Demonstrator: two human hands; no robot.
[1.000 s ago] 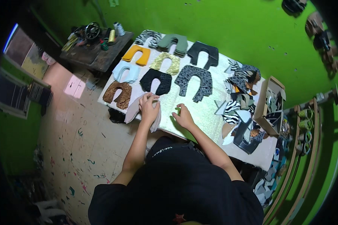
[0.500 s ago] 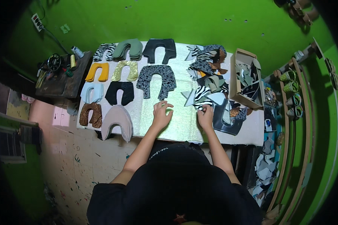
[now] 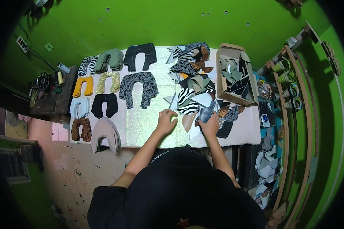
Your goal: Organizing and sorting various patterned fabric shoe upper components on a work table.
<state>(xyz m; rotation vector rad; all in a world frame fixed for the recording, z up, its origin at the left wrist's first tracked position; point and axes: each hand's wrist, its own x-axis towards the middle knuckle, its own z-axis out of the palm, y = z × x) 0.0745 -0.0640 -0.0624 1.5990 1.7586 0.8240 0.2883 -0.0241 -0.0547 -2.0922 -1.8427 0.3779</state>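
Observation:
My right hand [image 3: 210,125] grips a shiny black leather-like cut piece [image 3: 207,112] at the near edge of a heap of mixed scraps [image 3: 197,82]. Zebra-striped [image 3: 187,100], leopard-spotted, white and green pieces lie around it. Another black piece [image 3: 226,129] shows just right of that hand. My left hand [image 3: 166,121] rests on the glittery pale sheet [image 3: 147,126], left of the heap, its fingers apart and curved with nothing in them. Beyond it lies a grey-and-black patterned U-shaped piece [image 3: 127,86].
Stacks of U-shaped pieces line the table's left side, among them black [image 3: 130,57], green [image 3: 107,61], yellow [image 3: 83,87] and beige [image 3: 103,131]. An open cardboard box [image 3: 239,98] of scraps stands at the right. A sewing machine [image 3: 42,89] is far left; a sandal rack [image 3: 294,126] is right.
The view has shifted rightward. My right hand has taken hold of a black piece at the heap and shifted it left, uncovering tan and white scraps. My left hand stays near the sheet.

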